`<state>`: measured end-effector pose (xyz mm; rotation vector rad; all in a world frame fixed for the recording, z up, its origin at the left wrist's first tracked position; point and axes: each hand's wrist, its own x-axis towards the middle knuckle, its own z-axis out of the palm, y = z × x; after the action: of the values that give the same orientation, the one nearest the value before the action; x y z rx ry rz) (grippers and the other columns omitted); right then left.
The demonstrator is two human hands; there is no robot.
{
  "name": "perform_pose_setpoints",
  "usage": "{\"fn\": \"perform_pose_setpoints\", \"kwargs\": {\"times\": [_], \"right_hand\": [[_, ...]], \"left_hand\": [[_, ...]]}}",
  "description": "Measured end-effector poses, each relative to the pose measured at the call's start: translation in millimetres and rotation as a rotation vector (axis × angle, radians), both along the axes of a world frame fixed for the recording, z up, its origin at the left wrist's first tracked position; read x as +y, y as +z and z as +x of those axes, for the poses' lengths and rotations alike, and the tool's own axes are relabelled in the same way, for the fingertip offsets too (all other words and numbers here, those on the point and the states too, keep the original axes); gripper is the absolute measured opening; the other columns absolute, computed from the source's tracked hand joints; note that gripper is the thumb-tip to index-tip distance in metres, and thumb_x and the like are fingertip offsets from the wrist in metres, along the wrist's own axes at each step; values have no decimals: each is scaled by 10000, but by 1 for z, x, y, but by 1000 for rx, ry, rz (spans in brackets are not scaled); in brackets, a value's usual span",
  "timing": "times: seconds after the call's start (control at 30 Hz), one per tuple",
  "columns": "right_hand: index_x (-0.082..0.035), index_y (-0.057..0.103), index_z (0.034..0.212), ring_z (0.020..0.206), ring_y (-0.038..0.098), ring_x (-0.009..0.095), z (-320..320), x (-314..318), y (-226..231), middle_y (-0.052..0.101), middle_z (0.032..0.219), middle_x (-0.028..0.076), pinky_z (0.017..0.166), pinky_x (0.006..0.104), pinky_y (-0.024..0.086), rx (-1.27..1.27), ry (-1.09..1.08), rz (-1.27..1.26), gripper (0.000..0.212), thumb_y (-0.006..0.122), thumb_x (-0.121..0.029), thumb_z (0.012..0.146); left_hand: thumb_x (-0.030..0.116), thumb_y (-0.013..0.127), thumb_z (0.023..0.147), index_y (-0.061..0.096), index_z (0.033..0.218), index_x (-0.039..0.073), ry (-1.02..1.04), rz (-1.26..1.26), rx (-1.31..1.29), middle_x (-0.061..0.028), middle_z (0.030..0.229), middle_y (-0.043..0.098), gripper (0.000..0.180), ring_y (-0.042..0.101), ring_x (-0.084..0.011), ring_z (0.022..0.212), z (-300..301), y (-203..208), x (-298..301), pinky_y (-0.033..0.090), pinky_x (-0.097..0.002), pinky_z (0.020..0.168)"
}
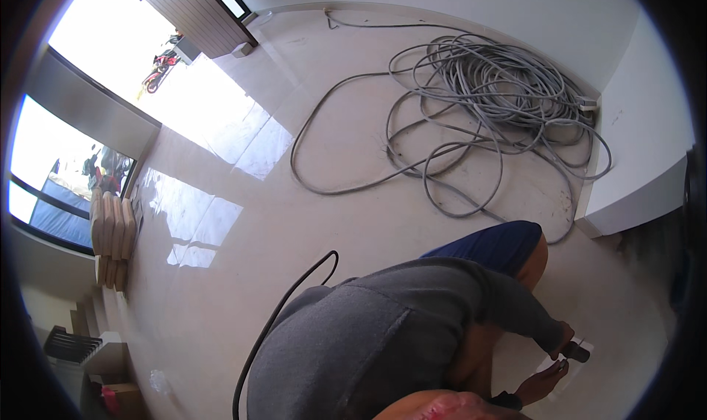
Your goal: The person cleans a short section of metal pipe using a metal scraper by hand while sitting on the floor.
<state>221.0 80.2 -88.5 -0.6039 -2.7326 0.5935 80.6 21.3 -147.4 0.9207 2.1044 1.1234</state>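
Observation:
My left hand, at the end of a grey sleeve, is closed around a dark, rounded, cylinder-like thing low over the floor at the right. Just below it, my right hand reaches in from the lower edge. Its fingers are bent around something small and dark that I cannot make out, close to the cylinder. A pale, bright-edged patch lies by the hands; what it is, I cannot tell. My knee in blue shorts is bent beyond my left arm.
A big tangle of grey cable lies along the far wall. A black cord loops up behind my back. Stacked brown sacks stand by the window at the left, near stairs. Daylight enters by an open doorway; a red motorbike stands outside.

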Motion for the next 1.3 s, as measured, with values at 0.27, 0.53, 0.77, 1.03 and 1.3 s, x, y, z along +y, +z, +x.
{"fn": "perform_pose_setpoints", "kwargs": {"times": [0.27,0.53,0.77,1.03,1.3], "right_hand": [[-51,442,1267,1132,544,392,-3,-41,20,561,1232,223,868,459,476,-10,-71,38,360,353,-308,1032],[-64,451,1266,1105,565,385,-4,-35,-3,582,1216,200,840,465,489,-33,-134,44,350,353,-304,1030],[-68,455,1269,1092,574,383,-10,-30,-10,585,1219,194,823,468,492,9,-70,32,343,365,-294,1027],[-109,441,1277,1001,608,400,-4,-19,-31,619,1157,197,739,498,498,30,-85,143,341,356,-321,1023],[-19,507,1244,1022,625,352,2,-31,-40,641,1134,186,827,423,507,15,27,194,355,391,-267,1017]], "left_hand": [[302,769,562,692,777,18,187,110,201,-199,755,678,365,684,-347,799,2,-2,-5,555,-391,738],[279,750,580,703,798,28,88,-6,198,-198,767,681,336,690,-328,804,-7,1,-16,558,-385,729],[250,745,587,701,812,33,143,29,156,-190,779,684,316,687,-334,808,-15,0,-14,557,-390,734],[251,740,593,705,778,41,213,64,192,-188,755,678,282,688,-336,797,2,-8,-8,557,-387,718],[285,726,577,660,663,17,442,241,145,-190,662,646,289,658,-339,635,-67,-62,-11,525,-441,589]]}}
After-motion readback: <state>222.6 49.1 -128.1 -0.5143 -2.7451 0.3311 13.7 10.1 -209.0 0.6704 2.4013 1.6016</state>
